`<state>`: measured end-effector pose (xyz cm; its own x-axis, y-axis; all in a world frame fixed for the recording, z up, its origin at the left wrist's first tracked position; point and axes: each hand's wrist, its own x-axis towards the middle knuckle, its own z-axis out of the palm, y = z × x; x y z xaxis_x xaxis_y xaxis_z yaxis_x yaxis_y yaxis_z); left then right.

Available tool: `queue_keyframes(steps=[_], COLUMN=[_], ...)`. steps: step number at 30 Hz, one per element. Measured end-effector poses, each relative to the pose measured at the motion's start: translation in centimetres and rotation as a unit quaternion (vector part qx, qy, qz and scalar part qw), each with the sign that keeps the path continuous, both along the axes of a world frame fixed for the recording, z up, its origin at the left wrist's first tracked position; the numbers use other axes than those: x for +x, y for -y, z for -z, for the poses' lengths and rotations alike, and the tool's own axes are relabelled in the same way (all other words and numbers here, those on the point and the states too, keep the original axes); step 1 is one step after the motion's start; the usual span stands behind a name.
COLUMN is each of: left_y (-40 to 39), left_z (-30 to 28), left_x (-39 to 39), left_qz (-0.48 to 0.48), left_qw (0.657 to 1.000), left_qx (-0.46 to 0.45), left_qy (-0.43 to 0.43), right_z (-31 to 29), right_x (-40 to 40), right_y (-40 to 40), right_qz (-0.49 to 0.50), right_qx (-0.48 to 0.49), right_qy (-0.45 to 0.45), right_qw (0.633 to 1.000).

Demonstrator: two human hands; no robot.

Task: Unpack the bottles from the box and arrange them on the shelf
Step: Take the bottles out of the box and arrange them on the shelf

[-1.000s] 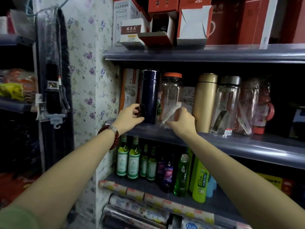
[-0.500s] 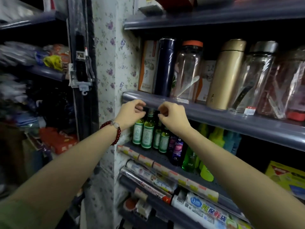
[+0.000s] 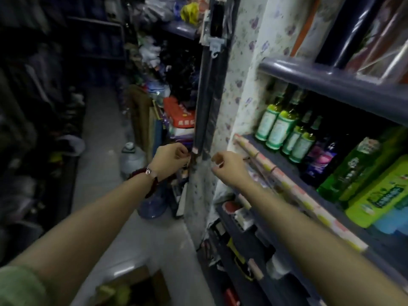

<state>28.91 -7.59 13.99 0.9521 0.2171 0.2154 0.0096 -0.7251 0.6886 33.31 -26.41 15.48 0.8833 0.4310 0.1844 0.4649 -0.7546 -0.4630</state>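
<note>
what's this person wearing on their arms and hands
Both forearms are bare, with no gloves on either hand. The left hand has a dark red bead bracelet at the wrist, with a small silver charm on it. A green sleeve shows at the upper left arm. The right hand and its wrist carry nothing visible; no watch shows, and any rings are too small to tell.

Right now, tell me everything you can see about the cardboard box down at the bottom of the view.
The cardboard box sits at the bottom edge of the head view, on the pale floor of the aisle, between the two forearms and below them. It looks like plain brown cardboard, open at the top, with a flap standing along its right side. Something yellowish-green lies inside, too blurred to identify. Only its upper part shows; the rest is cut off by the frame. Neither hand touches it.
</note>
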Motion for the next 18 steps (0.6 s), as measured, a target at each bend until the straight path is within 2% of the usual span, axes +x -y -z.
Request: queue_keyframes(steps=[11,18], left_y=[-9.9,-11.9], left_z=[15.5,26.9], left_x=[-13.2,-18.5], left_qz=[-0.117,-0.169], left_qw=[0.979,0.957], left_qx=[-0.024,-0.063], left_qy=[-0.165,-0.227], right_z=[17.3,30.5], right_x=[-7.2,-9.6], right_y=[-10.7,-13.9], right_qz=[-0.094,-0.125], right_qx=[-0.031,-0.043], right_qy=[-0.145,-0.234], right_qw=[0.984,0.963])
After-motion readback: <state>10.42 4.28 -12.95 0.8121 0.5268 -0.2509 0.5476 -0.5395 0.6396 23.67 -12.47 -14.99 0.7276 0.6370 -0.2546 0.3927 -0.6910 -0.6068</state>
